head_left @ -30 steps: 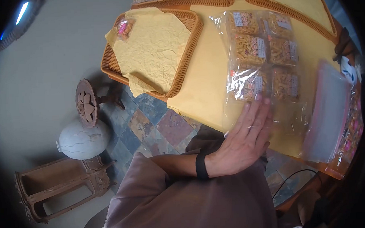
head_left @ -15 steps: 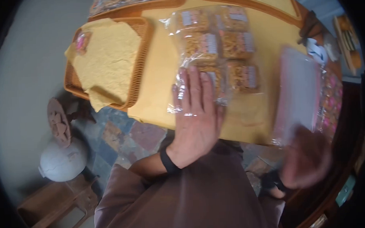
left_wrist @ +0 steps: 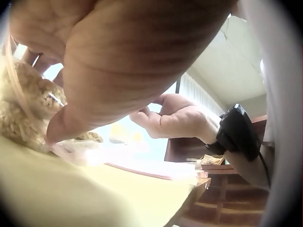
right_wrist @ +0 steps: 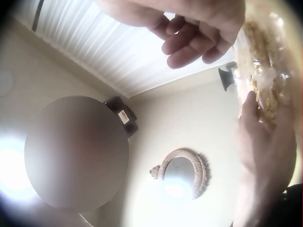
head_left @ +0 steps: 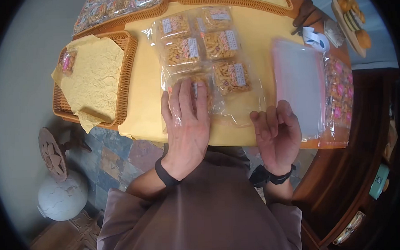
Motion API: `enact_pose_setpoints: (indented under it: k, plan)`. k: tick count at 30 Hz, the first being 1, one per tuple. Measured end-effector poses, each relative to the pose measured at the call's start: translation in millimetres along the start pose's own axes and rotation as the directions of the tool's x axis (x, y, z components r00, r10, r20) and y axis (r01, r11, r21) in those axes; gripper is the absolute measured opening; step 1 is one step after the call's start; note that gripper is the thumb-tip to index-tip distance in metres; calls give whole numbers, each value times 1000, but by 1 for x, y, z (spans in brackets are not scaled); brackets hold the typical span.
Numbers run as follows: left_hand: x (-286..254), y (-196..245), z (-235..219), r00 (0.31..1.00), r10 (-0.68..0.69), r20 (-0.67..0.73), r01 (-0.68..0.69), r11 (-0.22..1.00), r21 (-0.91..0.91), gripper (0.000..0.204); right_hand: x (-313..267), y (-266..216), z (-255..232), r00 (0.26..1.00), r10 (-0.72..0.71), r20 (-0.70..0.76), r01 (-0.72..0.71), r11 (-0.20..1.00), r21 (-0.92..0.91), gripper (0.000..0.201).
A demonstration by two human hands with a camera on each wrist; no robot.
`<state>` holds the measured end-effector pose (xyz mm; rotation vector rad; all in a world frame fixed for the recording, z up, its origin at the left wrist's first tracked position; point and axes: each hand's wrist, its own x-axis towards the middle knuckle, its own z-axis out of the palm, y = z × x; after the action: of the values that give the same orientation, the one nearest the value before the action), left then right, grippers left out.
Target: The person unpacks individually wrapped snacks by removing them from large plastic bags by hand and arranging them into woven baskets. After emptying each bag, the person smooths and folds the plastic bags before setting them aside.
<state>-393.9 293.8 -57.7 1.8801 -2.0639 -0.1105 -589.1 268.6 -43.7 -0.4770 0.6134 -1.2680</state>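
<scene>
A large clear plastic bag point(head_left: 248, 100) lies on the yellow-covered table, with several square packets of crunchy snacks point(head_left: 181, 52) in two rows inside it. My left hand point(head_left: 185, 134) rests palm down on its near left part, fingers spread over the nearest left packet point(head_left: 202, 82) and partly hiding it. Palm turned up, my right hand point(head_left: 278, 135) hovers by the bag's near right corner, fingers loosely bent and holding nothing. The left wrist view has the right hand point(left_wrist: 177, 116) beyond my left palm point(left_wrist: 128, 61). In the right wrist view, the left hand point(right_wrist: 267, 151) touches the bag.
Right of the bag lies a stack of clear flat bags point(head_left: 299, 89), beside a bag of pink-labelled packets point(head_left: 339, 103). A paper-lined wicker basket point(head_left: 128, 68) stands at left, holding one small packet point(head_left: 68, 63). Two more baskets line the back. A white-and-blue roll point(head_left: 316, 39) sits at far right.
The head view has swung right, so the table appears further left. My left hand stays on the bag. My right hand has come in from the lower right to beside the bag's near corner.
</scene>
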Motion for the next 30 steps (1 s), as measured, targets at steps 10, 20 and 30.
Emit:
enact_pose_setpoints:
  k: [10, 20, 30]
  plan:
    - [-10, -1, 0, 996, 60, 65, -61, 998, 14, 66, -4, 9, 7, 994, -105, -8, 105, 994, -12, 54]
    - [-22, -1, 0, 993, 104, 53, -101, 993, -57, 63, -8, 10, 8, 985, -154, 73, 153, 988, 27, 60]
    - [-31, -7, 1, 974, 222, -35, -225, 963, -147, 54, -8, 10, 9, 983, -157, 100, 145, 983, 117, 58]
